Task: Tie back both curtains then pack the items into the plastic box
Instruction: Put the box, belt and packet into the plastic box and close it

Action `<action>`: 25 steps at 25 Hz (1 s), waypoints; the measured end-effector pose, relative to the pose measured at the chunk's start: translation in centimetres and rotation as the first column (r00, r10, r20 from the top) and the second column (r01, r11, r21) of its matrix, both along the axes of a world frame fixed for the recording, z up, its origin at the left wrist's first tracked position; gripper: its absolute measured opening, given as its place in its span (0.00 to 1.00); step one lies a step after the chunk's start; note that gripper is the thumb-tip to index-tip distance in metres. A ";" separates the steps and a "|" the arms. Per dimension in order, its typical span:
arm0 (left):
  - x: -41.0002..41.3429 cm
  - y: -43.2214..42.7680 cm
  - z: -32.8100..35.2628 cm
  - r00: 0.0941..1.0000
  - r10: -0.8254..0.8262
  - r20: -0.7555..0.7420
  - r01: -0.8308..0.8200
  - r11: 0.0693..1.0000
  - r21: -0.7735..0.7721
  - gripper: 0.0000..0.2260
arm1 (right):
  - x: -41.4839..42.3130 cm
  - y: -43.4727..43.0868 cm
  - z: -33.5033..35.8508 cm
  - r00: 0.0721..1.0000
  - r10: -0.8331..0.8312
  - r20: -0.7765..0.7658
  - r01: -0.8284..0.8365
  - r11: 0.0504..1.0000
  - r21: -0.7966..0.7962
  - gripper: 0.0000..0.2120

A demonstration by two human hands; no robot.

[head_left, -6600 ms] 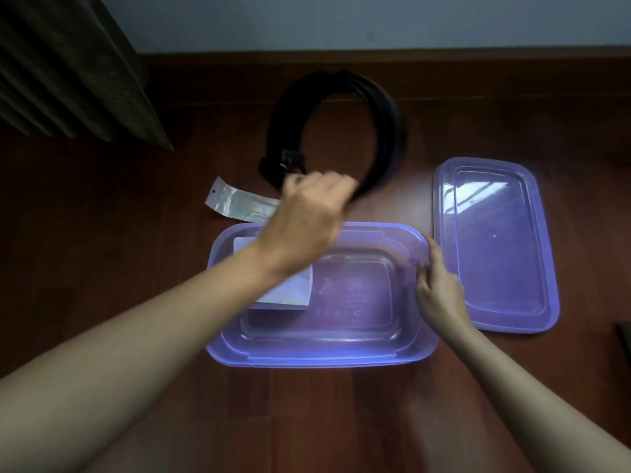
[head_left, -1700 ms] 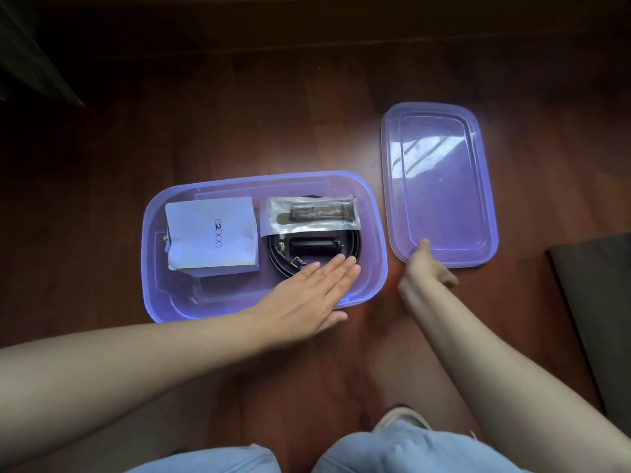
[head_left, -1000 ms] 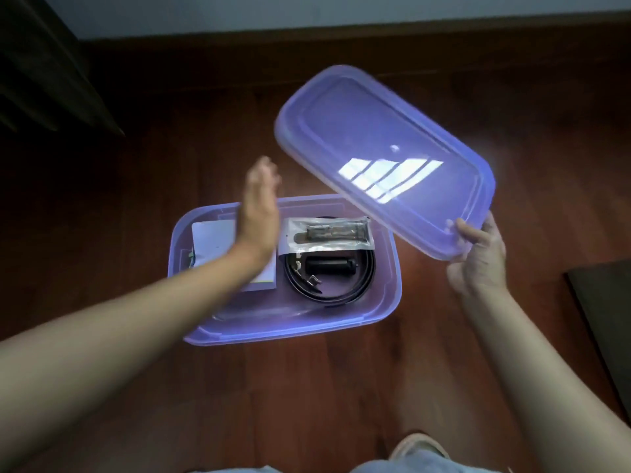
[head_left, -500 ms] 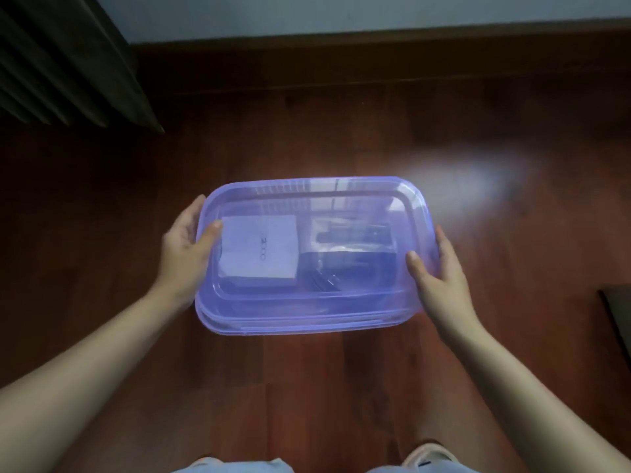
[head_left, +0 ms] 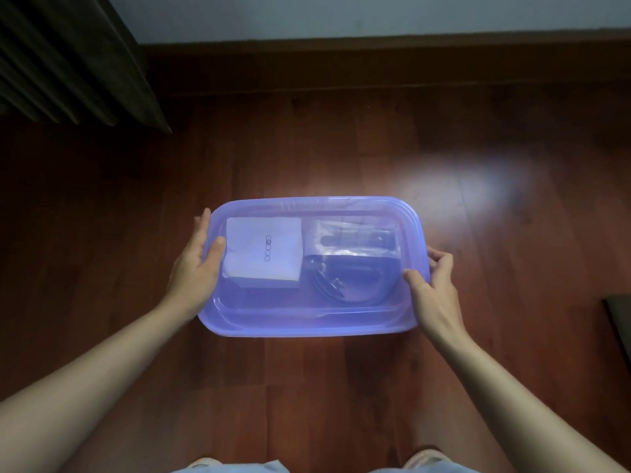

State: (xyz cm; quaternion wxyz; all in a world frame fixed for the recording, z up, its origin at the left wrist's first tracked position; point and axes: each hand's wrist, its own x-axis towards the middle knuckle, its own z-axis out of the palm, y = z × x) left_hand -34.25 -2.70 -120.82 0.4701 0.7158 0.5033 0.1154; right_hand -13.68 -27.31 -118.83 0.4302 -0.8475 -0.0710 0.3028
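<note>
The purple plastic box point(head_left: 307, 324) sits on the wooden floor with its translucent lid point(head_left: 341, 204) lying on top. Through the lid I see a white packet point(head_left: 263, 252) on the left, a clear sachet point(head_left: 355, 238) on the right and a coiled black belt point(head_left: 355, 281) under the sachet. My left hand point(head_left: 198, 264) grips the box's left end, thumb on the lid. My right hand point(head_left: 432, 285) grips the right end, fingers curled over the lid's rim.
A dark pleated curtain point(head_left: 68, 59) hangs at the top left. A wooden skirting board point(head_left: 375, 66) and pale wall run along the back. A dark mat edge point(head_left: 619, 319) shows at the right. My knees point(head_left: 232, 467) are at the bottom.
Since a second ago the lid went from held in the air by my right hand down onto the box. Both hands now hold the box's ends, and my right fingers have curled over the rim.
</note>
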 end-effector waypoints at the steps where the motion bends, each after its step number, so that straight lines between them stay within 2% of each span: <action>1: 0.1 0.0 0.0 0.998 -0.004 -0.057 0.004 1.000 0.005 0.22 | 0.1 0.1 -0.1 1.000 0.007 0.007 -0.007 1.000 -0.013 0.20; 3: 0.2 -0.1 0.2 0.997 0.025 -0.079 -0.026 1.000 -0.006 0.21 | 0.2 0.5 -0.4 1.000 0.004 0.025 -0.004 0.999 -0.032 0.25; 6: 0.3 0.0 0.3 0.997 0.027 -0.066 -0.025 0.999 0.042 0.21 | 0.1 0.6 -0.8 0.996 0.022 0.091 -0.013 0.995 -0.099 0.25; 10: 0.4 -0.4 0.4 0.998 0.044 -0.039 -0.042 0.997 0.059 0.21 | 0.0 0.5 -0.9 0.991 0.003 0.136 0.010 0.995 -0.099 0.28; 12: 0.2 -0.7 0.9 0.996 0.091 0.010 -0.091 0.995 -0.030 0.25 | -0.1 0.4 -0.8 0.995 -0.003 0.096 0.010 0.997 -0.076 0.31; 14: -0.7 -1.1 1.5 0.973 0.189 0.130 -0.158 0.963 -0.217 0.33 | 0.1 0.0 -0.9 1.000 -0.022 0.012 0.022 1.000 -0.013 0.35; 16: -2.7 -2.3 1.4 0.962 0.218 0.163 -0.150 0.925 -0.349 0.38 | 0.0 -0.7 -1.2 0.998 0.008 -0.059 -0.007 1.000 0.014 0.37; 20: -4.7 -4.8 0.9 0.957 0.230 0.177 -0.142 0.902 -0.408 0.25 | -0.3 -1.4 -1.8 0.999 0.043 0.014 -0.043 0.999 0.004 0.28; 25: -5.4 0.8 1.8 0.912 0.329 0.246 -0.226 0.902 -0.368 0.19 | 0.8 5.2 0.2 0.987 0.151 0.060 -0.155 0.986 0.058 0.27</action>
